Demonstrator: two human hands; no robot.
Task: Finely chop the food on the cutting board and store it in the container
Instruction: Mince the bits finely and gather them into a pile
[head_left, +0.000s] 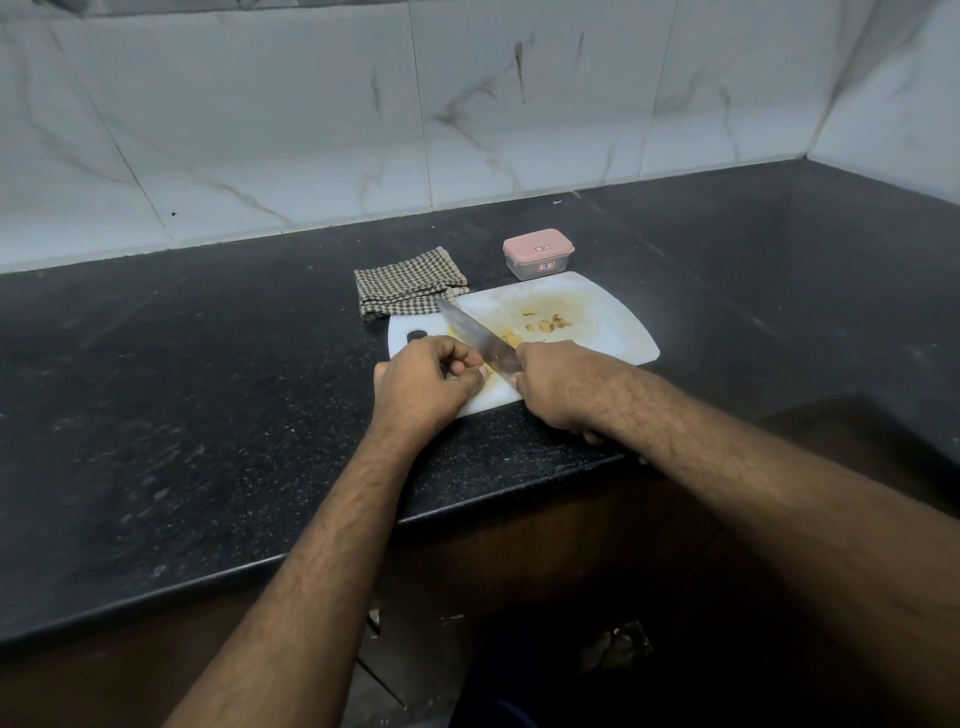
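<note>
A white cutting board lies on the black counter. Small yellowish food pieces are scattered on its middle, and more yellow food sits beside the knife blade. My right hand grips the handle of a large knife, whose blade points away to the left across the board. My left hand has curled fingers and pinches a bit of the food against the board next to the blade; that piece is mostly hidden. A small clear container with a pink lid on stands behind the board.
A folded checked cloth lies at the board's back left corner. The black counter runs left and right, with its front edge just below my hands. Marble tiled walls rise behind and at the right.
</note>
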